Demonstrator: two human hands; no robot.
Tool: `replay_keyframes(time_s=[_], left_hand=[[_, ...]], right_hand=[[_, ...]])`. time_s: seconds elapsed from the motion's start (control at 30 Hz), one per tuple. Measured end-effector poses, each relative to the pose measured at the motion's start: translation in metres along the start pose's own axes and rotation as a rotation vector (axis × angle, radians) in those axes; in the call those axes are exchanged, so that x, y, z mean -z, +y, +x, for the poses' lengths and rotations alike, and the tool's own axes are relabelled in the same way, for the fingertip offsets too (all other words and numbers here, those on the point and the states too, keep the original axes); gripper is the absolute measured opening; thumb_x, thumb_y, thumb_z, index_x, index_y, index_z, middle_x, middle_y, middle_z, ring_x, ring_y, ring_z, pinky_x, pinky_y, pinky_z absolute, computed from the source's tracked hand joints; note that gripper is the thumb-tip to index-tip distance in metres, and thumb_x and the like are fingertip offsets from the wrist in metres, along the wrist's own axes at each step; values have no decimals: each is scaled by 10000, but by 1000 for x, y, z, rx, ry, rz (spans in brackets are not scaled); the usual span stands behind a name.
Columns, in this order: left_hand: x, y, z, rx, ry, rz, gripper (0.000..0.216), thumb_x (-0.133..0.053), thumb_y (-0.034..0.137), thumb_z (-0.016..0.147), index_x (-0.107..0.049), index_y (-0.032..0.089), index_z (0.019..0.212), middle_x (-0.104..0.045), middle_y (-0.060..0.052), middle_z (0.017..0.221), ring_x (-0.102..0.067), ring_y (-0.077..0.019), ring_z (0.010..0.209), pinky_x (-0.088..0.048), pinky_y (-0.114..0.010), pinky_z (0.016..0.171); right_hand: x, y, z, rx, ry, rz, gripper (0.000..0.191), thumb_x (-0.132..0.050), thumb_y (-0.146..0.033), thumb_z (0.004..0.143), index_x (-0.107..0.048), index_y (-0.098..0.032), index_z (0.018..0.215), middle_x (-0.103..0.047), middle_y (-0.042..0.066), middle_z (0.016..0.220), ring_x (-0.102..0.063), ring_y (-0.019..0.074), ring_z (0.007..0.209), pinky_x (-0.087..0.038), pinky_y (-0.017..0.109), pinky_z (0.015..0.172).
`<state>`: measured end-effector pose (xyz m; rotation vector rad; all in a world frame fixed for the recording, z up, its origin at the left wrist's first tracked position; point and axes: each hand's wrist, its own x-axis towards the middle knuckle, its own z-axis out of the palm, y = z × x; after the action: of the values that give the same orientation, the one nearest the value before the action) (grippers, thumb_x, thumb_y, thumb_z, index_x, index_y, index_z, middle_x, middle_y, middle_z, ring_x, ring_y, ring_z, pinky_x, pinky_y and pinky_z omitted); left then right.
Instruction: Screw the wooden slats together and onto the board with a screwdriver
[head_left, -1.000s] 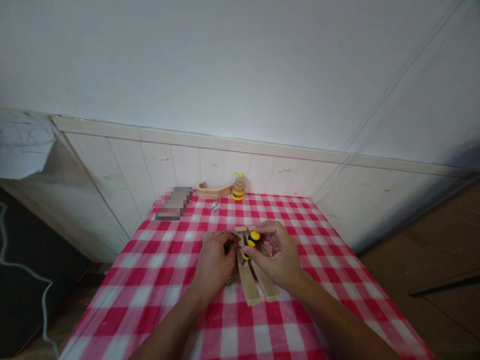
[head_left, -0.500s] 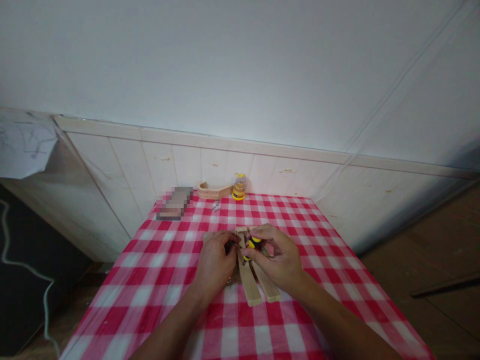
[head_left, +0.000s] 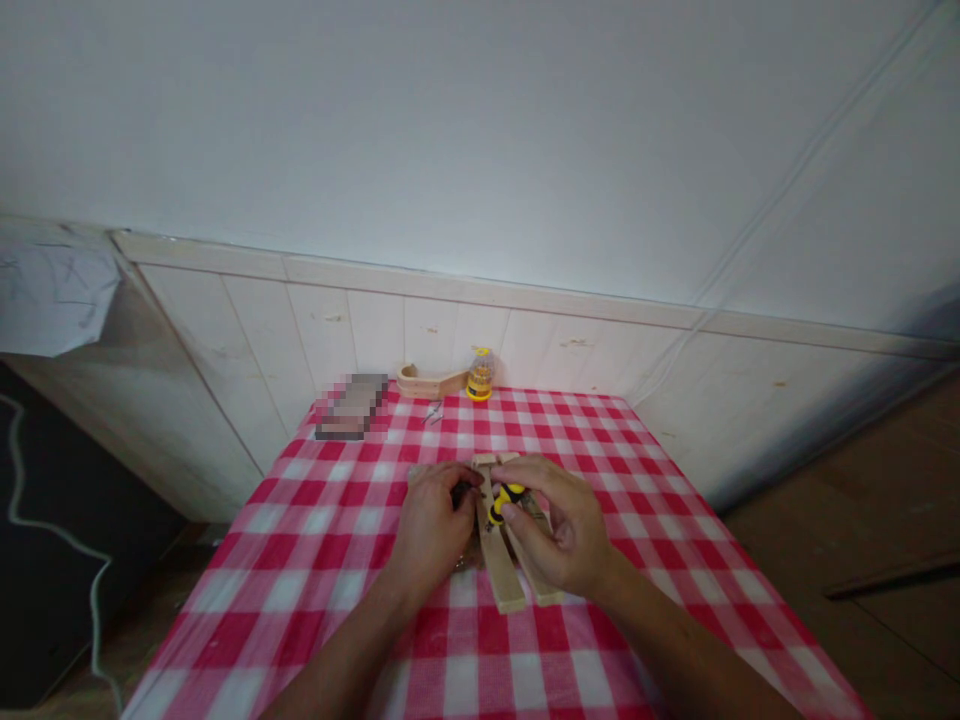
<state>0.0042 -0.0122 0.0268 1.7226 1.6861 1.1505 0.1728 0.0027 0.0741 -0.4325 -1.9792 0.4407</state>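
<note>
My right hand (head_left: 562, 520) grips a short yellow-and-black screwdriver (head_left: 498, 507) between thumb and fingers. Its lower end points down at a light wooden piece with long, flat arms (head_left: 502, 575) lying on the table. At the left side of that piece, my left hand (head_left: 435, 515) is closed, with thumb and fingertips pinched together close to the wood. What those fingertips hold, if anything, is hidden. Partly under my left hand lies a clear plastic bag (head_left: 470, 556), seemingly with small bits in it.
Against the wall stand a curved wooden piece (head_left: 429, 385) and a clear container with yellow base and cap (head_left: 480, 375). Small metal parts (head_left: 433, 412) lie in front. A blurred-out flat rectangular object (head_left: 352, 408) is at back left. A checkered cloth (head_left: 300, 545) covers the table.
My right hand has shifted slightly and its fingers have changed position around the screwdriver, showing more of its handle. My left hand and the wooden piece stay nearly where they were.
</note>
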Motion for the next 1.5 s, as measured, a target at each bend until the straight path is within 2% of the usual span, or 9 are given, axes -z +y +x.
replay_keyframes(time_s=[0.07,0.27,0.43,0.8,0.97,1.17,1.3,1.5], left_hand=[[0,0,0,-7,3,3,221,-595,44,824,-737,207,867,-774,-33,1004,-673,-216,994,-456,-363,945],[0,0,-1,-6,5,10,203,-602,63,831,-738,208,871,-775,-30,991,-665,-217,975,-452,-364,925],[-1,-2,0,-5,-9,3,217,-594,60,829,-740,207,895,-772,-31,989,-657,-219,979,-447,-365,923],[-2,-2,0,11,-21,-9,233,-583,50,822,-738,207,897,-769,-33,973,-659,-217,962,-456,-359,903],[-1,-1,0,7,-9,5,221,-594,57,821,-736,210,890,-770,-31,966,-662,-221,961,-453,-362,896],[0,0,0,2,-4,17,238,-594,40,810,-741,209,890,-772,-26,983,-662,-215,971,-446,-362,915],[0,0,0,5,-12,18,231,-593,49,822,-744,206,901,-772,-32,985,-653,-223,981,-446,-369,924],[1,1,0,11,-18,14,227,-598,52,826,-741,209,906,-770,-34,985,-659,-225,984,-453,-363,918]], right_hand=[[2,-2,0,14,-6,-11,395,-614,-58,855,-691,-237,1199,-769,94,1030,-740,208,931,-618,332,822],[2,1,-2,43,13,-58,377,-707,-74,844,-692,-230,1187,-778,99,1022,-749,214,927,-624,329,815],[2,2,-1,7,42,-78,333,-754,-112,838,-702,-237,1142,-770,73,950,-737,195,828,-619,302,718],[0,5,0,-55,63,-115,272,-805,-211,834,-685,-252,1075,-758,39,908,-727,186,776,-613,297,706],[0,5,-1,-59,64,-120,285,-793,-175,827,-675,-244,1076,-748,40,912,-720,181,795,-601,285,717],[4,1,-3,8,-26,-73,408,-631,-83,819,-645,-229,1201,-747,83,1040,-733,213,932,-606,334,820],[4,2,-5,-52,-3,-93,381,-677,-114,834,-653,-249,1190,-760,57,998,-735,192,850,-609,296,747],[2,3,-5,-83,21,-142,343,-720,-147,837,-653,-262,1153,-763,50,983,-736,198,824,-615,308,738]])
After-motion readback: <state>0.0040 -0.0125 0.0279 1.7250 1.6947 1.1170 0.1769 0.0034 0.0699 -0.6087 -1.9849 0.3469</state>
